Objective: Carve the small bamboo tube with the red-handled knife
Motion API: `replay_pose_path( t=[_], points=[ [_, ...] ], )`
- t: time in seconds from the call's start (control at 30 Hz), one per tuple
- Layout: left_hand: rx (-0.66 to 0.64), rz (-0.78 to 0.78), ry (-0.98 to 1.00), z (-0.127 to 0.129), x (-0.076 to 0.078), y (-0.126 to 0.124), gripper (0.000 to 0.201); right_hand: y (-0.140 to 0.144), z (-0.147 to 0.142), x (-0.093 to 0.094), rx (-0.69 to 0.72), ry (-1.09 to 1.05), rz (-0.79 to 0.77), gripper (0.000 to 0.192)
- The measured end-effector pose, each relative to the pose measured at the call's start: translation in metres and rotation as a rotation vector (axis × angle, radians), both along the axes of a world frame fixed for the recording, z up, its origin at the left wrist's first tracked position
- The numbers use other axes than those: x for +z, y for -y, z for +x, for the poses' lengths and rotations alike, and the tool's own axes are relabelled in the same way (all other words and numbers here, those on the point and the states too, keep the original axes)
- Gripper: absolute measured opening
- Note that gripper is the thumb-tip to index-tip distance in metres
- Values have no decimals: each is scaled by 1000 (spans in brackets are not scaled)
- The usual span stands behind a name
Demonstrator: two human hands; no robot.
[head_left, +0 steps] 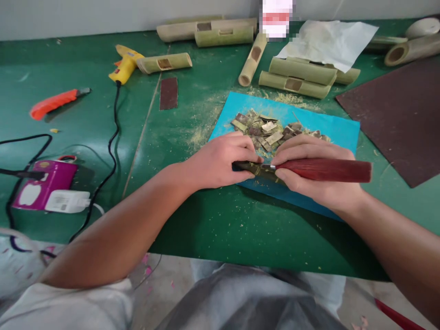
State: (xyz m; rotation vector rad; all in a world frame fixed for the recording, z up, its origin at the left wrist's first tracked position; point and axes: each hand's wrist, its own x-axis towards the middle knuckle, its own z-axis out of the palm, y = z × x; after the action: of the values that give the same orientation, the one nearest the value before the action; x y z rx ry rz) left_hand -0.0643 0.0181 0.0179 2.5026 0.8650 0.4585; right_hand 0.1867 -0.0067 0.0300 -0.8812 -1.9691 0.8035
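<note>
My right hand [312, 158] is closed around a carving tool [330, 170], its red wooden handle pointing right and its short metal shank pointing left toward my other hand. My left hand [233, 158] is closed on a dark olive piece [270, 173], probably bamboo, mostly hidden by fingers. The tool's metal end meets this piece between both hands; its cutting tip cannot be made out. Beneath my hands lies a blue sheet [295, 196]. Bamboo chips [266, 130] and shavings are heaped on it, just beyond my fingers.
Bamboo tubes with cut openings [299, 87] lie at the back, some under white paper [330, 41]. Brown sheet [395, 119] is at right. On the left are a yellow glue gun [125, 64], an orange cutter [55, 103], and a purple power strip [51, 176] with cords.
</note>
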Motion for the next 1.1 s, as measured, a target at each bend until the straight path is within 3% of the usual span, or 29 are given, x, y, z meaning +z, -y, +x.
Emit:
replay_pose_path(
  t=[0.1,0.4,0.63,0.9,1.1],
  points=[
    [-8,-1,18,-1,-1,0,20,-1,-1,2,24,0,39,14],
    [3,-10,11,-1,-1,-2,26,6,4,-1,-92,-15,62,13],
    [-1,-23,-16,0,1,-2,19,3,1,-2,-12,5,0,13],
    [-11,-15,-11,0,1,-1,20,1,-2,4,30,23,45,16],
    [13,-33,-4,-1,0,-2,26,7,2,2,-58,35,61,14]
  ],
)
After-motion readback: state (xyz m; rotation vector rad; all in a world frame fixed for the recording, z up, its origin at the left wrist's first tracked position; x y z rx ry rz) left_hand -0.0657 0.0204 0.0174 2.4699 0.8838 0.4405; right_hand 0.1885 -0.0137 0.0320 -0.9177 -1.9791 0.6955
